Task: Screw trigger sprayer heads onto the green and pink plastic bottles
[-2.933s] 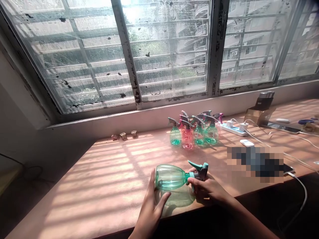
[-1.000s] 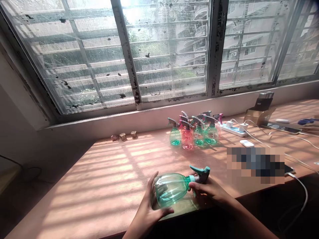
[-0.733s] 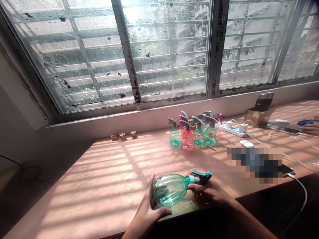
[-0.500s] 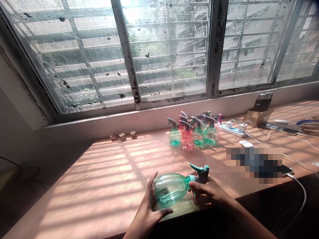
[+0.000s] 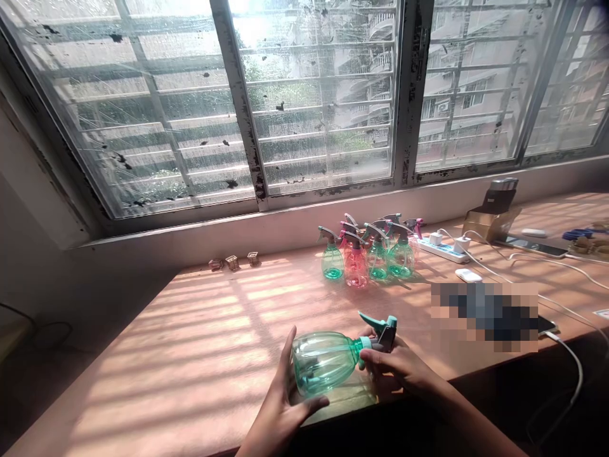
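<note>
A clear green spray bottle (image 5: 323, 360) lies on its side just above the near edge of the wooden table (image 5: 190, 336). My left hand (image 5: 280, 406) cups the bottle's round body from below, fingers wrapped around it. My right hand (image 5: 397, 368) grips the neck at the teal and grey trigger head (image 5: 380, 327), which points up and left. The bottle looks empty.
A cluster of several green and pink spray bottles (image 5: 368, 254) stands at the back by the window sill. A white power strip (image 5: 445, 247) with cables, a white case (image 5: 467, 275), a phone (image 5: 535, 245) and a stand (image 5: 492, 212) sit at the right. Small metal objects (image 5: 232, 261) lie at the back left.
The bottle has been lifted and turned slightly in both hands, its trigger head wobbling up and down. Both hands keep the same hold.
</note>
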`<state>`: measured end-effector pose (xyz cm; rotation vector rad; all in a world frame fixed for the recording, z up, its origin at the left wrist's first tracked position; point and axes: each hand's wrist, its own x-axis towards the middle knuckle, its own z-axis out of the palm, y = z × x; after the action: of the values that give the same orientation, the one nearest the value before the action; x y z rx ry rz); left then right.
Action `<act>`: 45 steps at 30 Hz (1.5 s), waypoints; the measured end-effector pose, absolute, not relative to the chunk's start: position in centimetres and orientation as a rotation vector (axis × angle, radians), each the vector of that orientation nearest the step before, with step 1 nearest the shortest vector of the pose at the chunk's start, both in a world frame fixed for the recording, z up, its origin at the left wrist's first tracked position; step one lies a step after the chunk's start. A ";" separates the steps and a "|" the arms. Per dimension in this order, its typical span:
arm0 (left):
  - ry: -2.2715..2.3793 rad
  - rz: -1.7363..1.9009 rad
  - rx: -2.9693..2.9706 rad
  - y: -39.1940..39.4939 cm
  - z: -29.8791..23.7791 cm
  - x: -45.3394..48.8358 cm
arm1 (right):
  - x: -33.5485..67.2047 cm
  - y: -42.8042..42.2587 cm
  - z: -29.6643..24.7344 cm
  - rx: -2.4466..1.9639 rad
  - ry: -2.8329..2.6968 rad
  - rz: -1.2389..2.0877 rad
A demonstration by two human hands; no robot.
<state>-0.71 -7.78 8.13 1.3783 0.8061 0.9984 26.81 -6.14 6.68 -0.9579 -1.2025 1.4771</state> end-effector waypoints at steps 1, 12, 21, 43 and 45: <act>0.801 0.995 1.369 -7.8 8.1 -0.7 | 26.8 -6.1 6.7 -0.953 -1.204 1.477; 0.835 1.045 1.360 -7.6 8.1 -0.8 | 26.8 -6.2 6.7 -0.963 -1.193 1.487; 0.821 1.019 1.316 -7.9 8.4 -0.9 | 26.8 -6.0 5.9 -0.944 -1.206 1.448; 0.743 1.067 1.325 -7.5 6.6 -0.9 | 26.5 -5.3 4.7 -0.948 -1.146 1.456; 0.722 1.076 1.333 -7.4 6.2 -1.0 | 26.5 -5.3 4.5 -0.946 -1.157 1.453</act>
<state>-1.03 -7.39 6.24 1.3328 0.7223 1.0757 26.53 -5.25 4.51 -0.9462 -1.1568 1.4533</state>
